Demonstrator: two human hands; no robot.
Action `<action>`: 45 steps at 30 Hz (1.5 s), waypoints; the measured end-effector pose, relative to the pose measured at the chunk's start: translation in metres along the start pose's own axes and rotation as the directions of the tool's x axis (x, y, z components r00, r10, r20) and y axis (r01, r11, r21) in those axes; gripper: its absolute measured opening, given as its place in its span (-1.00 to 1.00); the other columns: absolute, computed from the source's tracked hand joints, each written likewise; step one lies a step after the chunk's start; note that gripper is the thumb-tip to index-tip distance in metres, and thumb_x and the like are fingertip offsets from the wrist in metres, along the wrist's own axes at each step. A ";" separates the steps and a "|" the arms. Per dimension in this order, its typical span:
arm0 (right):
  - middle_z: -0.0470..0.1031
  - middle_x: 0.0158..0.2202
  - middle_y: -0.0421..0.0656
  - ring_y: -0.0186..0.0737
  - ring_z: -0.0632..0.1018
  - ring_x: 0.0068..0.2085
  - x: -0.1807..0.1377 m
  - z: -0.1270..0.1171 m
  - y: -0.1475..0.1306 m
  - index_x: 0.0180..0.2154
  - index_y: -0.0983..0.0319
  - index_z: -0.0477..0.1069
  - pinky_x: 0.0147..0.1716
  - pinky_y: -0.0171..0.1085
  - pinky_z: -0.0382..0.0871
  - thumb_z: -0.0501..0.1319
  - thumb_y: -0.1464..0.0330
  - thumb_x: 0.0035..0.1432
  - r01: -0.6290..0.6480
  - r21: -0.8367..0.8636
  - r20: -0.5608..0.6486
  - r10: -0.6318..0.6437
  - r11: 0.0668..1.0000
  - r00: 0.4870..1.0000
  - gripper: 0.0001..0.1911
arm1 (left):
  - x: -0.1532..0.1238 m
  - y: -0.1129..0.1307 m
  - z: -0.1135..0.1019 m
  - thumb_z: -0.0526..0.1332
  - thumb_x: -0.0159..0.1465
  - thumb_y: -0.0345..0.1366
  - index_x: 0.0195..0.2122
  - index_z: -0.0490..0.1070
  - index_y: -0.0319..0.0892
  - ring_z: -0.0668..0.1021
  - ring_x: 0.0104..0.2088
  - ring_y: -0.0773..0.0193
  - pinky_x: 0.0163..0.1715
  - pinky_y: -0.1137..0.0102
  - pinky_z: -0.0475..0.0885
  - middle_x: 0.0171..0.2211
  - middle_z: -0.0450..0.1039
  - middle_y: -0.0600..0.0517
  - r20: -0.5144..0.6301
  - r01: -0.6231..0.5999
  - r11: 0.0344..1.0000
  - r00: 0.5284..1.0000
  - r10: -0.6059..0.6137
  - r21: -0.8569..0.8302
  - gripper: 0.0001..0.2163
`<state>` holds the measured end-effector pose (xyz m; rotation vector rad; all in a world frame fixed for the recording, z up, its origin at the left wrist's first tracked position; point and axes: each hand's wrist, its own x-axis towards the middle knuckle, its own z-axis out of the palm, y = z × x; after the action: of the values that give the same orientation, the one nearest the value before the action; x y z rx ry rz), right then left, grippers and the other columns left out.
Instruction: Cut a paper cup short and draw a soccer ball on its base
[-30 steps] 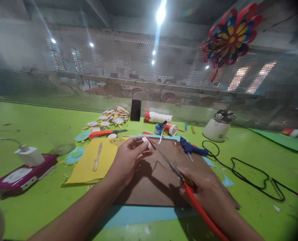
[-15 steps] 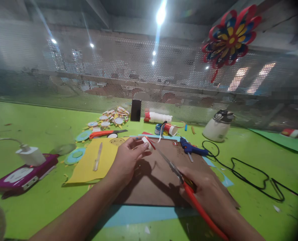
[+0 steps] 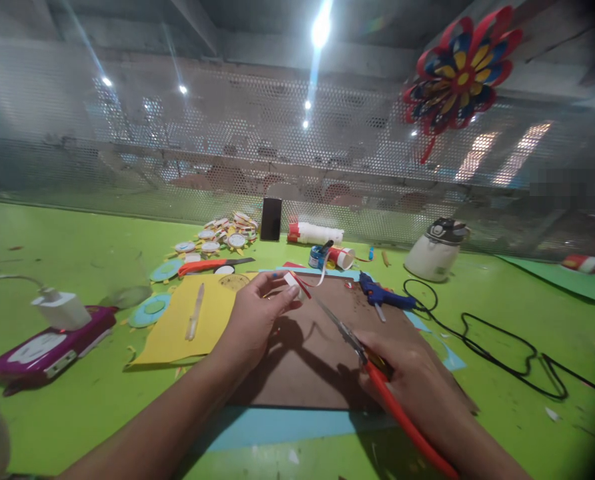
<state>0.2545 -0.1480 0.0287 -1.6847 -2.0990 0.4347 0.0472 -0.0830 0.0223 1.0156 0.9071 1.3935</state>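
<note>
Between the thumb and fingers of my left hand (image 3: pixel 260 307) is a small white piece with a red edge (image 3: pixel 295 285), probably cut from a paper cup. A thin white-and-red strip (image 3: pixel 322 275) curls away from it toward the far side. My right hand (image 3: pixel 402 370) is closed on a pair of scissors with red handles (image 3: pixel 392 400). Their blades (image 3: pixel 335 317) point up and left, a short way from the white piece and not touching it. Both hands are above a brown board (image 3: pixel 322 380).
A blue glue gun (image 3: pixel 385 297) with a black cord lies right of the board. Yellow paper (image 3: pixel 172 333) with a pen (image 3: pixel 195 310) and an orange cutter (image 3: pixel 202 267) are left. Farther back are paper cups (image 3: pixel 317 233), a phone (image 3: pixel 271 220) and a jug (image 3: pixel 435 253). A purple power strip (image 3: pixel 85 333) sits at left.
The curled strip has shifted slightly and hangs a little lower near the cup behind it. Both hands and the scissors have hardly moved.
</note>
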 end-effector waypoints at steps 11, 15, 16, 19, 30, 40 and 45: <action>0.63 -0.34 -0.11 -0.02 0.57 -0.29 0.001 0.001 0.002 -0.17 0.21 0.57 -0.31 -0.17 0.33 0.06 0.33 -0.05 -0.002 0.019 0.006 0.002 1.000 1.000 -0.57 | 0.002 -0.001 0.002 0.45 0.00 -0.27 -0.20 0.45 -0.25 0.60 -0.29 0.20 -0.13 0.19 0.49 -0.21 0.52 -0.09 0.011 -0.023 0.995 1.000 0.024 -0.101 -0.65; 0.63 -0.33 -0.13 -0.04 0.57 -0.30 0.000 0.002 0.004 -0.18 0.20 0.57 -0.32 -0.19 0.34 0.05 0.36 -0.04 0.013 0.026 -0.018 -0.012 1.000 1.000 -0.58 | 0.001 -0.001 0.000 0.43 0.04 -0.25 -0.18 0.43 -0.20 0.62 -0.28 0.19 -0.15 0.23 0.48 -0.15 0.51 -0.08 0.024 0.012 0.995 1.000 -0.010 -0.100 -0.66; 0.63 -0.33 -0.14 -0.06 0.57 -0.31 0.000 0.002 0.004 -0.18 0.20 0.57 -0.33 -0.20 0.33 0.05 0.36 -0.04 0.017 0.025 -0.021 -0.016 1.000 1.000 -0.58 | 0.001 -0.001 0.000 0.41 0.07 -0.23 -0.18 0.43 -0.19 0.62 -0.28 0.18 -0.16 0.25 0.48 -0.14 0.52 -0.08 0.032 0.018 0.995 0.999 -0.015 -0.095 -0.68; 0.63 -0.33 -0.15 -0.09 0.58 -0.32 0.000 0.002 0.002 -0.20 0.20 0.57 -0.34 -0.23 0.33 0.06 0.39 -0.06 0.030 0.018 -0.024 -0.030 0.999 0.999 -0.59 | 0.001 0.000 -0.001 0.37 0.12 -0.19 -0.18 0.44 -0.16 0.63 -0.28 0.17 -0.22 0.28 0.47 -0.15 0.54 -0.09 0.032 0.038 0.997 0.999 -0.035 -0.072 -0.71; 0.62 -0.38 -0.17 -0.09 0.58 -0.35 0.001 0.000 0.003 -0.15 0.17 0.57 -0.37 -0.24 0.34 0.07 0.38 -0.07 0.049 -0.047 -0.009 -0.050 0.998 0.999 -0.55 | 0.003 0.000 0.000 0.41 0.06 -0.21 -0.18 0.42 -0.20 0.63 -0.31 0.20 -0.25 0.33 0.47 -0.16 0.52 -0.09 0.005 0.024 0.998 1.000 -0.024 -0.055 -0.66; 0.62 -0.32 -0.17 -0.11 0.57 -0.29 0.000 0.000 0.000 -0.16 0.19 0.55 -0.32 -0.25 0.33 0.06 0.43 -0.08 0.036 -0.005 0.000 -0.036 0.999 0.999 -0.57 | 0.000 0.003 0.002 0.41 0.05 -0.23 -0.20 0.45 -0.24 0.59 -0.25 0.20 -0.17 0.27 0.50 -0.19 0.51 -0.10 -0.020 -0.023 1.000 1.000 0.023 0.002 -0.68; 0.61 -0.35 -0.18 -0.10 0.55 -0.31 -0.001 0.000 0.001 -0.16 0.20 0.55 -0.34 -0.24 0.31 0.07 0.41 -0.07 0.019 -0.008 0.003 -0.019 1.000 1.000 -0.57 | 0.000 0.002 0.001 0.41 0.05 -0.22 -0.20 0.46 -0.24 0.58 -0.21 0.17 -0.14 0.23 0.50 -0.20 0.51 -0.11 -0.014 -0.060 0.998 0.998 0.060 0.010 -0.67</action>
<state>0.2555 -0.1485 0.0278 -1.6683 -2.1192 0.4239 0.0479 -0.0834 0.0243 1.0488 0.9007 1.4492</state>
